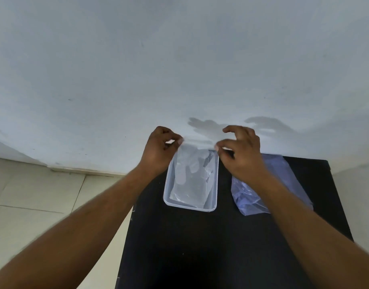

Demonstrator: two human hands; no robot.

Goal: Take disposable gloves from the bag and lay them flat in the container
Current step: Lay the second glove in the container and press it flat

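Though black, table (200, 247) against white wall (179, 59)

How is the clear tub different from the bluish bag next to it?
The container is a rigid, clear rectangle with a raised rim; the bag is soft, bluish and crumpled. The container sits under the glove that both hands hold; the bag lies partly beneath the right forearm. Both rest on the black table.

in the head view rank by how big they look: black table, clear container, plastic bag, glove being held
1. black table
2. clear container and plastic bag: alike, and the right arm hides part of the bag, so unranked
3. glove, pinched by both hands over the container
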